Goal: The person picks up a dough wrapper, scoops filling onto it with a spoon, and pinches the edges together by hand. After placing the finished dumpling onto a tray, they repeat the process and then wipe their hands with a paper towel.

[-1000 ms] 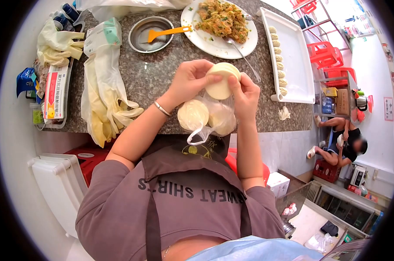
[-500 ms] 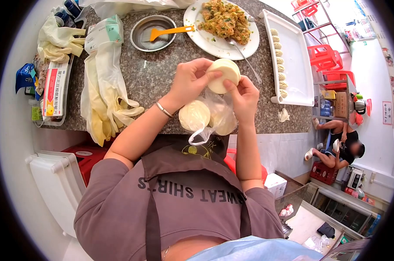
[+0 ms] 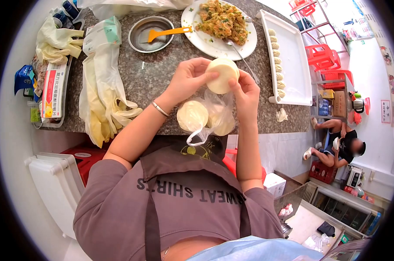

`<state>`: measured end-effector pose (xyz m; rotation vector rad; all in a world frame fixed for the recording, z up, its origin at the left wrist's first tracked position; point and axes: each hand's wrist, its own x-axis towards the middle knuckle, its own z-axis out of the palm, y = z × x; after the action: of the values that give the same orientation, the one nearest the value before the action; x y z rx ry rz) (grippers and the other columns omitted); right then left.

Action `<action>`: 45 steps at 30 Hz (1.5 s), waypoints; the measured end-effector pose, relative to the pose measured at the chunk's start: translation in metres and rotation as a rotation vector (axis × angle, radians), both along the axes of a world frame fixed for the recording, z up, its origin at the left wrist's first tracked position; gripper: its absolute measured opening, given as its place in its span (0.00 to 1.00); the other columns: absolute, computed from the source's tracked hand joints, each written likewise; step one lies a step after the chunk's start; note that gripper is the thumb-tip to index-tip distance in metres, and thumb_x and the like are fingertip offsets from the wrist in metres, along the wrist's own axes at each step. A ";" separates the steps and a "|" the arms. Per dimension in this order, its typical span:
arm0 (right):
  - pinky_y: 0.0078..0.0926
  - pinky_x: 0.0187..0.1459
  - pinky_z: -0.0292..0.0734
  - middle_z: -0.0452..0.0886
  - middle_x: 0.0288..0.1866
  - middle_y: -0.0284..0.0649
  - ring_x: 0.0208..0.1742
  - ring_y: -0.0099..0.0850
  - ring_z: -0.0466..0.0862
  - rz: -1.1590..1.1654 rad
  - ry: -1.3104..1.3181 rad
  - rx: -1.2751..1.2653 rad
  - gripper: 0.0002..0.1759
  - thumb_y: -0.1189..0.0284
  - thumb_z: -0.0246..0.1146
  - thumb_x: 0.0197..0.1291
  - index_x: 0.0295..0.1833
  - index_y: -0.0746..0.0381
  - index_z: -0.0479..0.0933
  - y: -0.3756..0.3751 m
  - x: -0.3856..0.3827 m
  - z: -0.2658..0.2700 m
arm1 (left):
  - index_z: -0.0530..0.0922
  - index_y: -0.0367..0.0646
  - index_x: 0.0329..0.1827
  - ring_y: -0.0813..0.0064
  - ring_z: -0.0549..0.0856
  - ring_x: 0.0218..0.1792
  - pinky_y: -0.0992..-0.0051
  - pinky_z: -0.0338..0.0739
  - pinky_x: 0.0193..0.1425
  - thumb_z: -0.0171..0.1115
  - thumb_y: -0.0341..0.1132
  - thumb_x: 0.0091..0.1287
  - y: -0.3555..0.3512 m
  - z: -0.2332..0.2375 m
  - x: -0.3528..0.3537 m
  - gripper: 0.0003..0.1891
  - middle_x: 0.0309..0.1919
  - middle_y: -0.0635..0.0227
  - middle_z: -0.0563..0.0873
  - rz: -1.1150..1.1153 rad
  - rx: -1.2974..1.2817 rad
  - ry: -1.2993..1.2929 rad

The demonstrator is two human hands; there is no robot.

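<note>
While the person is standing at the speckled granite counter [image 3: 149,74], both bare hands are working just above its near edge. Along the right end, a long white tray [image 3: 299,52] is carrying one row of folded dumplings [image 3: 278,61] down its left side. At the far edge, a round white plate [image 3: 210,43] is holding a heap of orange and green filling [image 3: 221,19], and a metal spoon [image 3: 242,58] is resting with its handle running off the plate towards the hands. A pair of pale yellow rubber gloves [image 3: 103,91] is hanging over the counter's near left edge. A clear plastic bag [image 3: 205,117] with more round wrappers inside is lying directly under the hands, at the counter's near edge. A shallow steel bowl [image 3: 138,41] is sitting left of the plate, with an orange spatula [image 3: 168,31] lying across it. The left hand [image 3: 188,80], with a bracelet at the wrist, is curling around the stack of round dumpling wrappers [image 3: 222,75], its thumb pressing across the flat face. The right hand [image 3: 244,93] is pinching the stack's right and lower edge between thumb and fingertips. Both hands are holding the stack clear of the counter, above the bag, with its face tilting towards the camera.
</note>
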<state>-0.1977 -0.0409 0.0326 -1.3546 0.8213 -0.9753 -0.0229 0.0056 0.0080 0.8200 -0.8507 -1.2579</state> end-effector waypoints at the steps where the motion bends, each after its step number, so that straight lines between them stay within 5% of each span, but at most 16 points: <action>1: 0.18 0.46 0.76 0.84 0.43 0.35 0.42 0.20 0.81 -0.013 0.012 0.034 0.15 0.72 0.67 0.63 0.51 0.70 0.79 0.000 0.000 0.002 | 0.79 0.32 0.51 0.79 0.86 0.44 0.78 0.82 0.49 0.67 0.30 0.66 0.001 0.001 0.000 0.14 0.44 0.61 0.88 -0.003 0.001 0.000; 19: 0.18 0.44 0.76 0.84 0.40 0.35 0.41 0.20 0.81 -0.144 -0.051 -0.092 0.16 0.68 0.69 0.62 0.47 0.71 0.81 0.003 0.017 0.004 | 0.79 0.33 0.48 0.80 0.85 0.44 0.78 0.81 0.49 0.64 0.34 0.69 0.004 0.003 0.003 0.12 0.42 0.65 0.87 -0.033 0.018 -0.049; 22: 0.17 0.44 0.75 0.84 0.39 0.35 0.41 0.20 0.81 0.064 0.091 -0.050 0.16 0.68 0.69 0.62 0.48 0.71 0.81 -0.007 0.002 0.008 | 0.77 0.34 0.50 0.79 0.85 0.44 0.78 0.81 0.49 0.67 0.34 0.67 0.005 0.004 0.002 0.15 0.42 0.64 0.87 -0.118 0.026 -0.104; 27: 0.19 0.46 0.76 0.84 0.41 0.36 0.42 0.21 0.81 -0.065 0.070 -0.080 0.17 0.69 0.69 0.62 0.50 0.71 0.81 -0.001 0.006 0.007 | 0.72 0.38 0.60 0.82 0.84 0.45 0.78 0.80 0.50 0.69 0.30 0.65 0.007 0.014 0.001 0.22 0.45 0.67 0.86 -0.196 0.041 0.068; 31: 0.19 0.43 0.76 0.85 0.39 0.35 0.40 0.20 0.81 -0.176 0.023 -0.274 0.15 0.70 0.69 0.61 0.48 0.70 0.82 -0.004 0.014 0.000 | 0.77 0.35 0.54 0.82 0.84 0.45 0.78 0.80 0.47 0.72 0.32 0.62 0.006 0.007 0.001 0.20 0.44 0.67 0.86 -0.196 0.025 -0.038; 34: 0.19 0.42 0.76 0.85 0.38 0.35 0.38 0.20 0.81 0.076 0.171 -0.222 0.15 0.69 0.69 0.61 0.49 0.69 0.82 -0.011 0.005 0.015 | 0.79 0.34 0.51 0.83 0.84 0.43 0.78 0.80 0.47 0.72 0.33 0.61 0.006 0.003 0.005 0.17 0.42 0.69 0.86 -0.237 0.036 -0.100; 38: 0.19 0.44 0.77 0.85 0.40 0.37 0.40 0.21 0.81 0.028 0.235 -0.149 0.18 0.69 0.70 0.61 0.51 0.70 0.81 -0.008 0.001 0.010 | 0.80 0.34 0.50 0.83 0.84 0.42 0.78 0.80 0.46 0.71 0.33 0.63 0.007 0.008 0.003 0.16 0.41 0.68 0.87 -0.231 0.048 -0.146; 45: 0.17 0.41 0.76 0.85 0.37 0.34 0.38 0.19 0.81 -0.111 0.021 -0.173 0.16 0.68 0.69 0.62 0.46 0.71 0.82 -0.003 0.013 0.008 | 0.78 0.33 0.54 0.84 0.84 0.43 0.80 0.80 0.48 0.65 0.33 0.69 0.005 0.001 0.002 0.15 0.43 0.69 0.86 -0.135 0.027 -0.056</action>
<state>-0.1850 -0.0436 0.0409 -1.4815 0.8511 -1.1419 -0.0211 0.0105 0.0089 0.8340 -0.9486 -1.3724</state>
